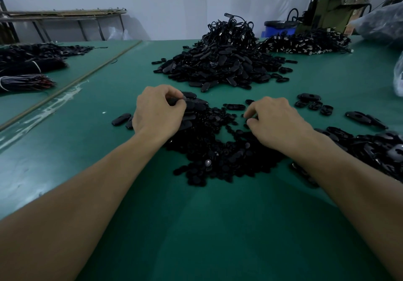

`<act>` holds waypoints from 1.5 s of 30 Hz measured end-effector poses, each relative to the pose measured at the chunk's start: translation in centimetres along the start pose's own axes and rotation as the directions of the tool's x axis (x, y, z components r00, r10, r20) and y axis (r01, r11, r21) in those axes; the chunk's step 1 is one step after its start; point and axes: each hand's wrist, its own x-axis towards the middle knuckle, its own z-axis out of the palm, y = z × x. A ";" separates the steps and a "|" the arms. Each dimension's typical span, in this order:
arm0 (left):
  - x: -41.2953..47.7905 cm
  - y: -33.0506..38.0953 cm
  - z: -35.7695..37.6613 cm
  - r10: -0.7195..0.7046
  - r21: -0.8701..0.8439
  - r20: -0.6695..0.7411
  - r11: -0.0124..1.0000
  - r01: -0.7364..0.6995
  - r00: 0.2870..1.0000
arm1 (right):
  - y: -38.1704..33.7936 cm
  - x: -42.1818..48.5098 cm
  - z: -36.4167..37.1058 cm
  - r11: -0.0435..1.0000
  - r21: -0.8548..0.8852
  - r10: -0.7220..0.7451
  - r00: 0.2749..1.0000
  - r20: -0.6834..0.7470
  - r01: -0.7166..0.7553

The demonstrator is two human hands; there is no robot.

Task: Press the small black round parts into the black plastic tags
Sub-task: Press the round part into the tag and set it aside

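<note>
The left hand (159,110) is curling round a tag (190,104) to steady it; the right hand (277,121) is apparently pinching 1 round part (250,120) off the pile (218,156) beneath, for pressing in.

Left hand (158,108), right hand (277,121), one worktop (207,226), one heap of countless round parts (218,154), one tall tag heap (220,62)

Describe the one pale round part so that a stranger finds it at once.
On the green table, find the heap of black round parts between left hand and right hand. In its near half lies one round part with a pale grey face; all neighbours are black.
</note>
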 end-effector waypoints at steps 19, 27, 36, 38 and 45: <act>-2.3 1.8 1.6 0.342 -0.191 0.085 0.927 -0.322 0.936 | -0.2 0.5 0.1 0.773 0.585 -0.148 0.967 -0.208 0.244; -2.1 1.8 1.4 0.313 -0.367 0.152 0.899 -0.241 0.937 | -0.5 0.4 0.1 0.594 0.759 -0.156 0.964 -0.217 0.267; -2.3 2.4 1.4 0.202 -0.647 0.200 0.762 -0.026 0.959 | -0.4 0.7 0.3 0.570 0.810 -0.035 0.989 -0.144 0.138; -2.3 2.5 1.4 0.191 -0.668 0.215 0.744 0.001 0.958 | -0.7 0.7 0.3 0.440 0.892 -0.025 0.994 -0.108 0.108; -2.4 2.3 1.5 0.208 -0.659 0.210 0.752 -0.019 0.955 | -0.8 0.5 1.1 0.755 0.629 -0.107 0.981 -0.163 0.187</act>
